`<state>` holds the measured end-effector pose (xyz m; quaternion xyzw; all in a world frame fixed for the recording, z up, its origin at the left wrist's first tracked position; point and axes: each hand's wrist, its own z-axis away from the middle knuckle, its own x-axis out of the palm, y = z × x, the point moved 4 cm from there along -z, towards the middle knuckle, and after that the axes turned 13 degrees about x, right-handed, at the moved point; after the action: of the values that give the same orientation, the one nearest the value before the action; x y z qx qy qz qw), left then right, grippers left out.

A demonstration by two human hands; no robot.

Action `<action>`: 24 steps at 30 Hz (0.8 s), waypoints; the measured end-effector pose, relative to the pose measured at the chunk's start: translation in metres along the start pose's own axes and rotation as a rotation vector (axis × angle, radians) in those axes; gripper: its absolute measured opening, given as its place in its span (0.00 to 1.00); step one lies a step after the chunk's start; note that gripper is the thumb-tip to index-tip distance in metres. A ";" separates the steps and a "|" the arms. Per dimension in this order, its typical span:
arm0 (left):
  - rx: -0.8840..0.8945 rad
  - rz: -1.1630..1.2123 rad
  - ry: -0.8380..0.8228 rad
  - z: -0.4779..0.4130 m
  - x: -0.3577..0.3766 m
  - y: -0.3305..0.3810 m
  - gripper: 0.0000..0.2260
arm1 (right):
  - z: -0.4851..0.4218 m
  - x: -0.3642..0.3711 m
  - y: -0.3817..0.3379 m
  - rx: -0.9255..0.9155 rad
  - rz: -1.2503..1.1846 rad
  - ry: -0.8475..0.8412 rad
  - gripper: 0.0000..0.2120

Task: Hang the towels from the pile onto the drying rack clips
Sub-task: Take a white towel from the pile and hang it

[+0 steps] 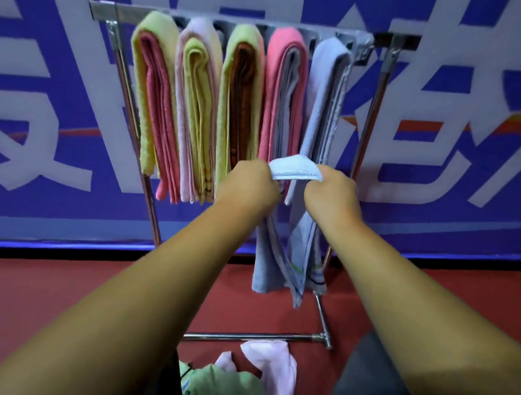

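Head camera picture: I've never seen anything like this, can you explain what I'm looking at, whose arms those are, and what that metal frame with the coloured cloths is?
No machine here: this single picture comes from a camera worn on a person's head, looking forward and down. The left hand and right hand each grip a light blue towel, folded over between them, ends hanging down. Behind stands a metal drying rack carrying five bundles of hung towels. The pile of remaining towels lies on the red floor near the person.
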<state>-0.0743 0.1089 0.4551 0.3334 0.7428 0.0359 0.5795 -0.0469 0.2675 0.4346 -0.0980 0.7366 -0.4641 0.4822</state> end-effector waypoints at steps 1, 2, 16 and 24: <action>0.013 -0.009 0.012 -0.005 -0.010 0.009 0.11 | -0.003 -0.011 -0.008 -0.014 0.009 0.020 0.23; 0.029 -0.022 0.029 -0.011 -0.023 0.019 0.11 | -0.007 -0.024 -0.019 -0.030 0.029 0.047 0.22; 0.121 -0.106 0.081 -0.111 -0.122 0.115 0.12 | -0.080 -0.135 -0.124 -0.162 0.240 0.342 0.14; 0.066 -0.209 -0.021 -0.163 -0.130 0.140 0.13 | -0.123 -0.142 -0.140 -0.156 0.278 0.369 0.13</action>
<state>-0.1417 0.2019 0.6786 0.2735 0.7681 -0.0527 0.5766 -0.1150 0.3472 0.6448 0.0539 0.8521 -0.3451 0.3897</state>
